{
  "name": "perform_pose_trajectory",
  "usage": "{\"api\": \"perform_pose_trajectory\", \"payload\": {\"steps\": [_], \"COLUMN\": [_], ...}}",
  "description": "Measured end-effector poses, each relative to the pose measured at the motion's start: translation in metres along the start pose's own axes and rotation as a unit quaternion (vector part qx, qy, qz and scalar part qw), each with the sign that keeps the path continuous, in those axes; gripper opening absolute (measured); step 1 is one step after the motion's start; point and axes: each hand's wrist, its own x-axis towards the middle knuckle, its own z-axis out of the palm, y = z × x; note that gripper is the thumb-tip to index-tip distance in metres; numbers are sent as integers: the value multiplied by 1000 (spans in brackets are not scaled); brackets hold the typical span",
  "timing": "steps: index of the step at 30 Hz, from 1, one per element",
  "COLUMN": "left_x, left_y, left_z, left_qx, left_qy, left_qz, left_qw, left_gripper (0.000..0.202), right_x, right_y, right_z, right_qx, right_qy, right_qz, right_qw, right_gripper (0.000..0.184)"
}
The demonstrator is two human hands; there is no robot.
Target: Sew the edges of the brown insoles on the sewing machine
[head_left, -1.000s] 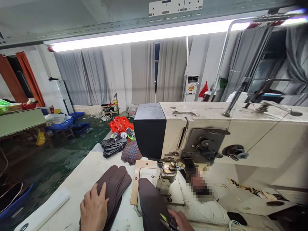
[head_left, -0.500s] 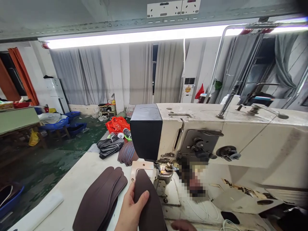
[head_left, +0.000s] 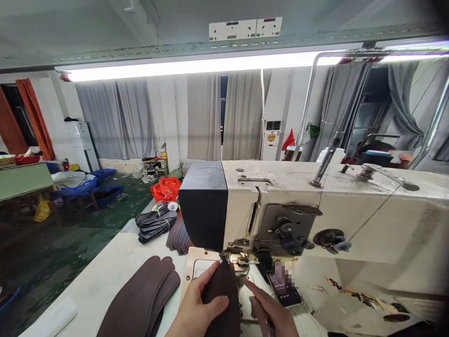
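Note:
My left hand (head_left: 201,302) grips a long dark brown flat cut piece (head_left: 224,290) with a tapered end, thumb on top and index finger along its edge. Its tip lies under the head of a sewing machine (head_left: 280,182), at the needle area. On the other side my right hand (head_left: 275,309) is close to the piece and the machine post, index finger pointed at the needle area and the other fingers curled. What they may hold is hidden. Left of my hands, a stack of similar brown pieces (head_left: 136,295) lies on the white table (head_left: 112,262).
A lit phone (head_left: 285,285) lies beneath the machine arm. Behind the stack are a tied bundle of dark pieces (head_left: 156,223), another brown bundle (head_left: 178,236) and a red plastic bag (head_left: 165,188). A white roll (head_left: 52,318) is at the table's left edge.
My left hand has moved the brown piece forward, its tip now under the machine head. My right hand has come up from the lower edge to the needle area. The view has tilted up slightly.

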Motion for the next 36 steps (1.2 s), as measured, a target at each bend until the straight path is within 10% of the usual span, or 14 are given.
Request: {"api": "perform_pose_trajectory", "payload": {"steps": [10, 36], "left_x": [7, -18], "left_y": [1, -13], "left_z": [-5, -22], "left_qx": [28, 2], "left_qy": [3, 13], "left_qz": [19, -37], "left_qw": [999, 999], "left_gripper": [71, 79], "right_x": [25, 44], "right_y": [31, 9], "right_z": [5, -8], "right_qx": [-8, -5], "right_qy": [-120, -120], "right_qz": [-113, -88], "right_qw": [986, 989], "right_gripper": [61, 33]}}
